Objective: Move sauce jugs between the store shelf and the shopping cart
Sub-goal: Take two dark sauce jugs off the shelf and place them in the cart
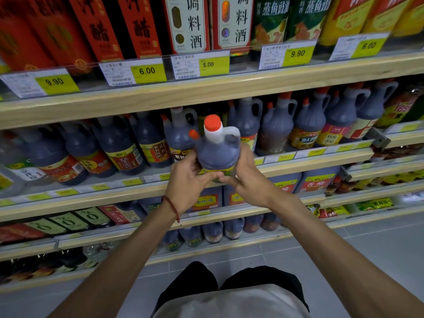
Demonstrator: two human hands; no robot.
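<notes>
A dark sauce jug [218, 150] with an orange-red cap and a handle stands upright in the air, in front of the middle shelf [298, 167]. My left hand [188, 182] grips its lower left side. My right hand [245, 175] grips its lower right side, and the fingers of both hands meet over the yellow label at its base. Behind it a row of similar dark jugs [277, 127] fills the shelf. A narrow gap in that row lies right behind the held jug. No shopping cart is in view.
Tall red, white and green boxed bottles [190, 24] line the top shelf above yellow price tags [214, 64]. Lower shelves hold large jugs [319, 182] and small bottles [213, 232]. Grey floor tiles [378, 244] lie at the right.
</notes>
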